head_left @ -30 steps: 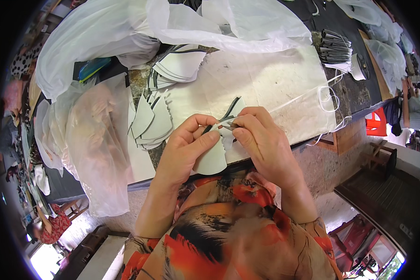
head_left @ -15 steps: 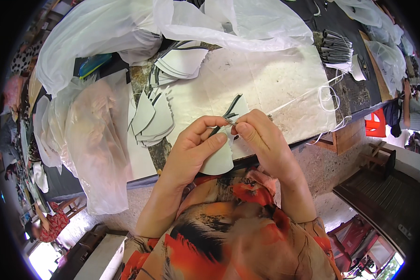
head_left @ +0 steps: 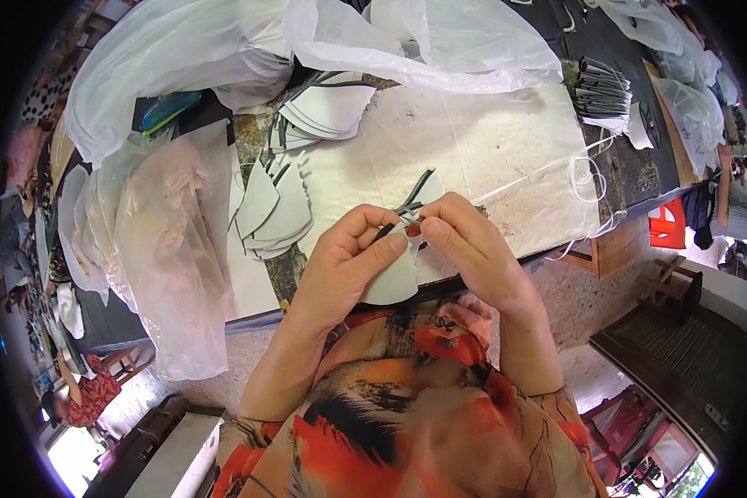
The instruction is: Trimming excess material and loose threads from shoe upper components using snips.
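Note:
Close to the table's front edge, my left hand (head_left: 353, 261) is closed on a white cut piece (head_left: 393, 278) with a scalloped side and dark strips. Its thumb lies over the piece, whose rounded lower end hangs down. Thin dark strips (head_left: 421, 187) stick out above the fingers. Opposite, my right hand (head_left: 466, 241) is closed in a pinch at the piece's upper part, fingertips almost touching the left ones. A small pale bit shows between the fingertips; what the right fingers grip is too small to name. Left of my hands lies a fanned stack of similar pieces (head_left: 274, 212).
Another stack of white pieces (head_left: 328, 112) lies farther back. White cord (head_left: 588, 184) loops on the right, near a tied bundle of dark-edged pieces (head_left: 602, 91). Clear plastic bags (head_left: 174, 257) cover the left and back. A white sheet (head_left: 490, 124) lines the table; a red stool (head_left: 666, 224) stands beyond.
My right fingertips have shifted slightly at the piece's upper part, and the pale bit between the fingertips shows a little more. My left hand keeps its hold; the view has moved slightly.

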Demonstrator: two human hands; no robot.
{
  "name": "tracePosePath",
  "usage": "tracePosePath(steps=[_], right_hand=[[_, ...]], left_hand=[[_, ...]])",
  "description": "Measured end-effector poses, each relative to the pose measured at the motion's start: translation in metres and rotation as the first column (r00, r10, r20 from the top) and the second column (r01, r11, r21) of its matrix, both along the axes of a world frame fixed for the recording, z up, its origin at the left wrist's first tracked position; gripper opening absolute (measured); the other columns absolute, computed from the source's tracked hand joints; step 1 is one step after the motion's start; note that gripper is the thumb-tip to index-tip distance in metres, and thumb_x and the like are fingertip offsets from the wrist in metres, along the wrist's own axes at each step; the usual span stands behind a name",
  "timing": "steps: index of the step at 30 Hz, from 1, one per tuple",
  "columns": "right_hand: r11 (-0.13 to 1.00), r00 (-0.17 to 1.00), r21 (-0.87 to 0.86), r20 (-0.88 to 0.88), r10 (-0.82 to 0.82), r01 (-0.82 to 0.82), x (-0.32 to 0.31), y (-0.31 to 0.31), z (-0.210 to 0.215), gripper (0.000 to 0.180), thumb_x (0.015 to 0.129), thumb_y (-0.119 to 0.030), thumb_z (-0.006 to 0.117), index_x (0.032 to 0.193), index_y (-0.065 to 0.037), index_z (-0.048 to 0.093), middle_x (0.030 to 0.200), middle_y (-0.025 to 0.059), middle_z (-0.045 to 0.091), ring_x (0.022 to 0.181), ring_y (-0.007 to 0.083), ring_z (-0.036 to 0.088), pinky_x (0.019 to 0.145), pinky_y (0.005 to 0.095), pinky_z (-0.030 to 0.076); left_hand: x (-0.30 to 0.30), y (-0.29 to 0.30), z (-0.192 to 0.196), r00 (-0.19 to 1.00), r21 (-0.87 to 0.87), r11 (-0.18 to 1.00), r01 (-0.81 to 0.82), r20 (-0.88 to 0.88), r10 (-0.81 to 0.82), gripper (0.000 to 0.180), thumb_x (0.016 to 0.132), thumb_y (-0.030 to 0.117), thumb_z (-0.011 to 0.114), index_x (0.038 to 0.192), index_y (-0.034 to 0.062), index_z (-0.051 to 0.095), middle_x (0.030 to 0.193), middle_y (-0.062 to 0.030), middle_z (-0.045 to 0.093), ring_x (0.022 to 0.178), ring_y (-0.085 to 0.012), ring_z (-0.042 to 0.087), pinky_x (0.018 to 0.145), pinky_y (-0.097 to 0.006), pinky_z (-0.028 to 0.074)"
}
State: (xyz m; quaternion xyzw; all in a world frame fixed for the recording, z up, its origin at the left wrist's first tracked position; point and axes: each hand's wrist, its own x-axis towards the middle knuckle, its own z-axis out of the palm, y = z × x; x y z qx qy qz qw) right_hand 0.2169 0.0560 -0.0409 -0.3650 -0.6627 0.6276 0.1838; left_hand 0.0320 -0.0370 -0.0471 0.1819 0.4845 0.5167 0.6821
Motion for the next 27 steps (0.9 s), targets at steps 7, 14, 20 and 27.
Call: tracePosePath(steps=[7,14,20,27], right_hand=[[1.0,0.998,-0.001,0.054,0.025,-0.025,-0.003,-0.001,0.001,0.028,0.107,-0.027,0.058,0.108,0.0,0.066,0.1,0.0114,0.059,0.095,0.025,0.059,0.088,0.0349,0.047],[0.989,0.999,-0.146,-0.035,0.009,-0.014,-0.003,0.0,-0.002,0.031,0.11,-0.03,0.054,0.101,-0.002,0.066,0.091,0.0015,0.055,0.085,0.012,0.05,0.079,0.0264,0.042],[0.954,0.992,-0.278,-0.029,-0.126,0.113,-0.011,-0.002,0.005,0.02,0.103,-0.024,0.063,0.101,-0.005,0.069,0.082,-0.0062,0.051,0.076,0.0049,0.042,0.068,0.0216,0.035],[0.994,0.995,-0.053,0.012,-0.094,0.095,-0.013,0.002,0.01,0.013,0.09,-0.01,0.078,0.096,-0.002,0.07,0.085,-0.0045,0.049,0.077,0.0057,0.041,0.069,0.0233,0.036]], left_hand=[[-0.002,-0.002,-0.005,1.0,0.021,1.0,0.007,0.005,-0.007,0.02,0.103,0.008,0.066,0.121,0.0016,0.059,0.103,-0.0017,0.072,0.088,-0.0034,0.063,0.075,-0.02,0.051],[0.001,0.001,0.001,1.0,-0.002,1.0,-0.003,-0.022,0.003,0.019,0.103,0.009,0.066,0.12,0.002,0.06,0.102,-0.0018,0.072,0.088,-0.0034,0.063,0.075,-0.02,0.051],[-0.004,-0.003,-0.002,0.999,0.008,1.0,0.022,-0.029,-0.022,0.02,0.103,0.011,0.067,0.119,0.0013,0.061,0.097,0.001,0.07,0.083,-0.0024,0.061,0.071,-0.019,0.049],[-0.006,-0.005,0.006,0.982,-0.012,0.995,0.099,-0.162,-0.1,0.019,0.102,0.012,0.069,0.117,0.0016,0.063,0.089,0.0063,0.065,0.074,0.001,0.051,0.063,-0.016,0.039]])
